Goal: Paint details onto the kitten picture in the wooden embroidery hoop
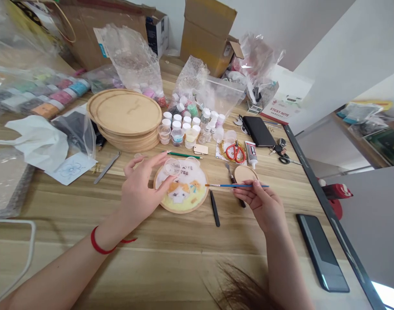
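My left hand [142,187] pinches a small clear plastic lid [171,167] over the upper left of a round wooden-rimmed picture [182,189] with a yellow ground and a white figure. A second clear cup [192,162] rests at the picture's top edge. My right hand [260,202] grips a thin blue-handled paintbrush [235,185], held level with its tip pointing left toward the picture's right rim. A red cord circles my left wrist.
Black tweezers [214,208] lie right of the picture. A small wooden disc [244,174], glue tube [251,155], red scissors [235,152], several white-capped jars [184,125], stacked wooden trays [126,114], a green pencil [184,155], metal tweezers [106,168] and a phone [322,252] surround it.
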Demonstrator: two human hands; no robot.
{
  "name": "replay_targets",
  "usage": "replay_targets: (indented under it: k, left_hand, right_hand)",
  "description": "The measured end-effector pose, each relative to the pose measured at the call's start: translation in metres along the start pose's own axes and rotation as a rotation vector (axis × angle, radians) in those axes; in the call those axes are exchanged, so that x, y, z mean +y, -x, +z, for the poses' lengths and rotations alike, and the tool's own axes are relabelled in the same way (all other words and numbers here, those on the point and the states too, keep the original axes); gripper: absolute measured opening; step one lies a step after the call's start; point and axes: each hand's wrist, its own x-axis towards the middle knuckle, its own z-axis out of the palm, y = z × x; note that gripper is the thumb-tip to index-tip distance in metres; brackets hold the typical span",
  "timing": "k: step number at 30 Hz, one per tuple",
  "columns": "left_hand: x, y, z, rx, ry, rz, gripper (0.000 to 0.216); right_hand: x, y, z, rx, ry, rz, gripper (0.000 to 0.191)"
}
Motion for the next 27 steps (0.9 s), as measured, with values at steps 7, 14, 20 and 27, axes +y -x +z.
replay_targets:
  k: [7, 14, 20, 27]
  left_hand:
    - [-0.0004, 0.0005, 0.0012, -0.006, 0.009, 0.013, 0.051]
    - [0.0001, 0.0003, 0.0005, 0.011, -0.009, 0.037, 0.051]
    - [0.0004, 0.0005, 0.0002, -0.009, -0.015, 0.021, 0.049]
    - [-0.0012, 0.0009, 0.0014, -0.018, -0.004, 0.021, 0.050]
  right_hand:
    - [0.0036, -0.0015, -0.0040, 0.005, 0.033, 0.039, 0.032]
    - [0.0051, -0.0039, -0.0100, -0.026, 0.046, 0.044, 0.034]
    - [0.0051, -0.0039, -0.0091, -0.038, 0.049, 0.048, 0.032]
    - [0.0062, -0.0041, -0.0088, -0.027, 0.057, 0.053, 0.032]
